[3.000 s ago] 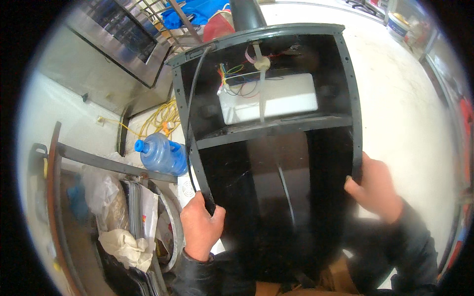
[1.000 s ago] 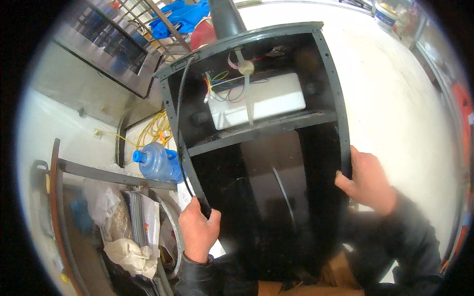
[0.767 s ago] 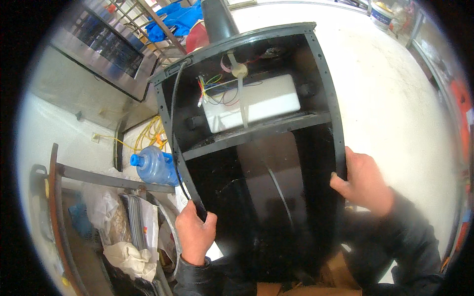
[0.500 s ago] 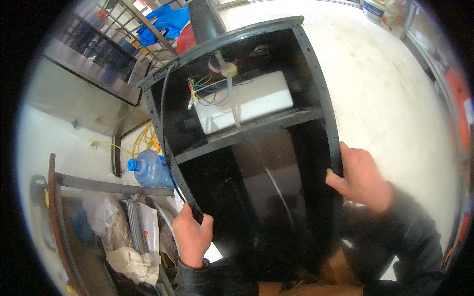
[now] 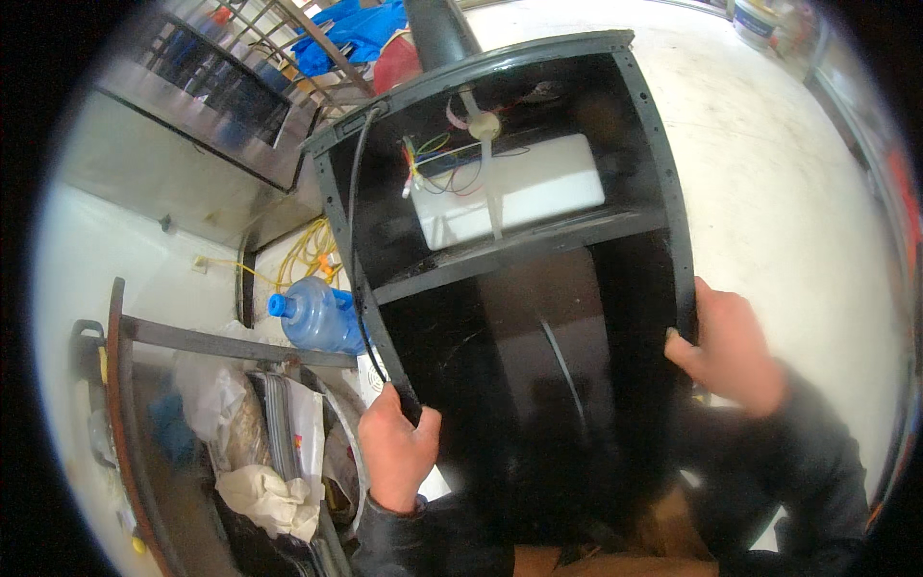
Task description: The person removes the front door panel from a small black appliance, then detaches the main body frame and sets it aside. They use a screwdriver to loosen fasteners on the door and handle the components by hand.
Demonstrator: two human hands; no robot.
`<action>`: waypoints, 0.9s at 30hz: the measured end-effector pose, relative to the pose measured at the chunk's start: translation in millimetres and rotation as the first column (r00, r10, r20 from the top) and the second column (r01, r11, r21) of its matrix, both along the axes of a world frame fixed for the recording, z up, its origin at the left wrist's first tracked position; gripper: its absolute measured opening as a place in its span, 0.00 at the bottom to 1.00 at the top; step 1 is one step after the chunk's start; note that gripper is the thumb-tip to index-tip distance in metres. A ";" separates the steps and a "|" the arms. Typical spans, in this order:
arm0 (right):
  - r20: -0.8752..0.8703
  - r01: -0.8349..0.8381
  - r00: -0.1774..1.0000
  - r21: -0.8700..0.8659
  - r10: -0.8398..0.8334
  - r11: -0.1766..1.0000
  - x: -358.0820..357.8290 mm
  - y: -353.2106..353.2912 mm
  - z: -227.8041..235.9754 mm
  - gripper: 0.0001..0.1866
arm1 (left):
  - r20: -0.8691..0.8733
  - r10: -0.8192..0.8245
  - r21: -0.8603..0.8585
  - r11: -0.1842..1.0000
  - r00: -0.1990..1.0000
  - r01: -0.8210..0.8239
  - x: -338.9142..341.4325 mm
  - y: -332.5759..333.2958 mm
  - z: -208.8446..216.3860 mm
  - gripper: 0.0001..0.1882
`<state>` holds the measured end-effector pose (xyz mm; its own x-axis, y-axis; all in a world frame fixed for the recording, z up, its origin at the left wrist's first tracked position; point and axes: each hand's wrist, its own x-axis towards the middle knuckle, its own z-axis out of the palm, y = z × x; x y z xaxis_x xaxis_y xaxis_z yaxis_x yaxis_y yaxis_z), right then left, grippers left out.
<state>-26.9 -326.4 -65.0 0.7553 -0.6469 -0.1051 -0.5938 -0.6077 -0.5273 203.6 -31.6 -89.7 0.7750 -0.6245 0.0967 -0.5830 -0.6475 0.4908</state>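
A large black metal appliance housing [image 5: 519,258] lies open side up in front of me, with holes along its side flanges and a crossbar over its middle. Under the far part of it sits a white box [image 5: 558,183], a pale strap [image 5: 495,197] running across it. Thin coloured wires [image 5: 423,168] with small plugs hang loose at the box's left end. A black cable [image 5: 350,221] follows the left flange. My left hand [image 5: 396,452] is closed round the left edge, next to the cable. On the right edge, my right hand [image 5: 735,346] grips with its thumb over the rim.
On the left, a blue water jug [image 5: 317,313] lies on its side near a coiled yellow cord [image 5: 312,250]. A metal-framed rack [image 5: 231,341] with plastic bags stands nearer. A white bucket [image 5: 755,21] is at the far right, beyond pale floor [image 5: 760,163].
The housing and both hands have shifted to the right in view, and the surroundings on the left with them. Both hands keep their hold on the edges.
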 end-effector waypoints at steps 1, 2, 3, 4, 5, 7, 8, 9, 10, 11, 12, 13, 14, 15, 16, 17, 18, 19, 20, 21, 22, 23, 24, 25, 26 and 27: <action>-0.015 0.008 1.000 0.001 -0.008 1.000 -0.2 -0.2 0.0 0.19 | -0.003 -0.003 0.000 1.000 1.000 0.003 0.3 0.3 0.0 0.10; -0.006 0.008 1.000 0.001 -0.008 1.000 0.0 -0.6 -0.4 0.19 | -0.005 0.018 0.038 0.999 1.000 -0.018 0.3 0.9 -0.1 0.10; 0.002 0.012 1.000 0.005 -0.012 1.000 -0.4 -0.8 -0.6 0.19 | 0.017 0.011 0.031 0.999 1.000 -0.011 0.4 0.8 -0.4 0.10; 0.000 0.017 1.000 0.017 -0.017 1.000 0.1 -0.1 -1.5 0.19 | 0.029 0.006 0.018 1.000 1.000 -0.006 0.7 1.4 -0.3 0.10; 0.001 0.008 1.000 0.015 -0.008 1.000 -0.3 -1.1 -1.7 0.19 | 0.041 -0.019 -0.013 1.000 0.999 0.019 0.2 0.9 -1.5 0.10; -0.025 0.020 0.999 0.023 -0.020 1.000 0.4 -1.5 -2.5 0.18 | 0.030 0.001 -0.006 1.000 1.000 0.000 0.1 0.7 -1.9 0.10; 0.008 -0.003 1.000 0.004 0.003 1.000 1.1 -1.7 -2.6 0.18 | 0.021 -0.004 -0.015 1.000 1.000 0.004 0.0 0.3 -1.8 0.10; 0.018 -0.009 1.000 -0.010 0.009 1.000 1.5 -1.5 -2.8 0.18 | 0.028 0.004 -0.009 1.000 1.000 -0.004 0.1 0.4 -1.6 0.10; -0.003 -0.001 1.000 -0.018 0.001 1.000 2.1 -1.4 -2.9 0.18 | 0.027 0.005 -0.011 1.000 1.000 -0.004 0.2 0.2 -1.5 0.10; 0.017 -0.008 1.000 -0.004 0.008 1.000 2.1 -1.6 -2.4 0.18 | 0.020 0.010 -0.003 1.000 1.000 -0.010 0.1 0.1 -1.3 0.10; 0.007 0.000 1.000 0.015 0.000 1.000 1.8 -1.8 -1.8 0.18 | 0.014 0.016 0.004 1.000 1.000 -0.016 0.4 -0.1 -1.2 0.10; -0.023 0.019 1.000 0.032 -0.018 0.999 1.6 -1.9 -1.4 0.18 | 0.002 0.027 0.022 0.999 1.000 -0.027 0.2 0.0 -0.9 0.10; -0.002 0.012 1.000 0.045 -0.012 0.999 1.2 -2.0 -1.1 0.18 | 0.000 0.029 0.022 0.999 1.000 -0.029 0.3 -0.1 -0.9 0.10; 0.000 0.017 1.000 0.054 -0.017 0.998 1.1 -2.2 -1.0 0.18 | -0.003 0.031 0.028 0.999 1.000 -0.031 0.3 -0.2 -0.8 0.10; 0.000 0.023 1.000 0.065 -0.023 0.998 0.8 -2.3 -1.4 0.18 | 0.005 0.025 0.017 1.000 1.000 -0.025 0.3 -0.6 -1.3 0.10; 0.011 0.012 1.000 0.054 -0.012 0.998 0.4 -2.1 -1.7 0.18 | 0.011 0.006 0.008 1.000 1.000 -0.006 0.4 0.2 -0.5 0.10; 0.019 0.002 1.000 0.040 -0.003 0.999 0.3 -2.3 -2.5 0.19 | 0.022 0.023 0.036 0.999 1.000 -0.024 0.4 0.5 -0.5 0.11; 0.010 0.004 1.000 0.029 -0.004 1.000 -0.3 -2.7 -3.0 0.19 | 0.029 0.025 0.063 0.998 0.999 -0.027 0.2 1.2 -0.1 0.11; 0.021 -0.007 1.000 0.008 0.007 1.000 -0.6 -3.3 -3.6 0.19 | 0.039 0.007 0.074 0.997 0.999 -0.010 -0.1 1.8 0.4 0.12; 0.021 -0.011 1.000 -0.007 0.011 1.000 0.3 -3.2 -4.9 0.19 | 0.032 0.026 0.089 0.996 0.999 -0.029 -0.6 2.2 0.6 0.13; -0.023 0.011 1.000 0.000 -0.011 1.000 1.2 -3.3 -5.9 0.19 | 0.029 0.027 0.086 0.996 0.999 -0.030 -1.0 3.2 1.7 0.13; 0.019 -0.010 1.000 -0.008 0.010 1.000 0.3 -3.4 -5.5 0.19 | 0.012 0.018 0.056 0.998 1.000 -0.019 -1.9 2.4 0.9 0.12; 0.021 -0.003 1.000 0.003 0.003 1.000 -0.1 -3.9 -4.9 0.20 | 0.000 0.033 0.068 0.997 0.999 -0.033 -2.7 1.5 0.4 0.12; 0.014 0.013 1.000 0.039 -0.014 0.999 0.3 -2.7 -4.9 0.20 | -0.018 0.044 0.068 0.997 0.999 -0.043 -3.1 2.0 1.2 0.12; 0.030 0.000 1.000 0.041 -0.001 0.999 0.5 -2.8 -4.0 0.20 | -0.040 0.050 0.061 0.997 0.998 -0.047 -3.5 1.4 1.4 0.11; 0.030 0.001 1.000 0.059 -0.003 0.998 0.7 -3.0 -3.2 0.20 | -0.025 0.052 0.064 0.997 0.998 -0.050 -3.7 1.2 1.6 0.11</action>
